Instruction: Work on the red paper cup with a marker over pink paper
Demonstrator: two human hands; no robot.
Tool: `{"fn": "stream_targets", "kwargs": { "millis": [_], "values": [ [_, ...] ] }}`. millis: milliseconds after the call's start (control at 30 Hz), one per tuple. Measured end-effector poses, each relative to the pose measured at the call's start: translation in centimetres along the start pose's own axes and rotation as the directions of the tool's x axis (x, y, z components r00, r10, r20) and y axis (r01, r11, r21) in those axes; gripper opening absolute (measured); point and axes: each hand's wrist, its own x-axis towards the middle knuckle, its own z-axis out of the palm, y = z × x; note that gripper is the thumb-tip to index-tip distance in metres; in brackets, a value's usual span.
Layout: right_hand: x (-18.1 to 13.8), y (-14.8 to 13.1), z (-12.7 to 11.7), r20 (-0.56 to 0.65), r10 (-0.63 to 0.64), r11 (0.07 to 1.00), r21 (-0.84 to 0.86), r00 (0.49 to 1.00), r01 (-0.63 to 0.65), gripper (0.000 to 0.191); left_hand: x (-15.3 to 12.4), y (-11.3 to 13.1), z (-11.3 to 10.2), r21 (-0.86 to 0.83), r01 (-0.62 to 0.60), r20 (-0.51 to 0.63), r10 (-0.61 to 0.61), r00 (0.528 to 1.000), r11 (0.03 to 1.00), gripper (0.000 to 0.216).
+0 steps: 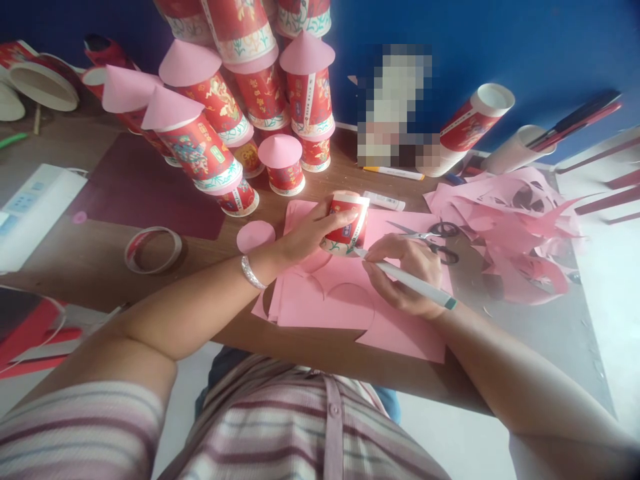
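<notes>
My left hand [305,237] presses a red patterned paper cup [347,223] upside down onto a stack of pink paper sheets [395,330]. My right hand [405,273] holds a white pen [415,283] with its tip against the cup's rim on the paper. Curved cut-outs show in the pink paper just in front of the cup. A loose pink paper circle [255,235] lies to the left of the sheets. A silver bracelet sits on my left wrist.
Stacked red cups with pink cone tops [215,113] stand behind. Scissors [435,237] and a heap of pink scraps [520,227] lie right. A cut cup ring [153,250] rests left, a glue stick [384,200] and marker [393,173] behind the cup.
</notes>
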Motion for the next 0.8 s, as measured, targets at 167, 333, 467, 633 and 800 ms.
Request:
{"fn": "stream_targets", "kwargs": {
  "millis": [167,333,467,633,800],
  "values": [
    [-0.02,-0.01,0.03,-0.001,-0.005,1.000,-0.031,1.000,0.005,0.026,-0.03,0.18,0.11,-0.003,-0.005,-0.017,0.005,1.000,1.000,0.052],
    [-0.05,0.03,0.10,-0.002,0.007,1.000,-0.017,1.000,-0.007,0.026,0.11,-0.07,0.15,-0.055,0.014,-0.024,-0.016,1.000,0.998,0.056],
    [-0.10,0.11,0.31,-0.018,-0.027,0.999,-0.027,0.999,0.027,0.021,0.08,-0.07,0.24,-0.052,0.024,-0.044,-0.026,0.999,0.998,0.053],
    [-0.13,0.28,0.50,-0.023,-0.030,0.999,-0.038,0.999,0.029,0.019,0.00,0.09,0.43,-0.047,0.031,-0.039,-0.033,0.999,0.998,0.055],
    [-0.09,0.33,0.59,-0.032,-0.034,0.998,-0.059,0.999,0.032,0.018,0.15,-0.20,0.34,-0.055,0.039,-0.032,-0.041,0.999,0.998,0.064]
  ]
}}
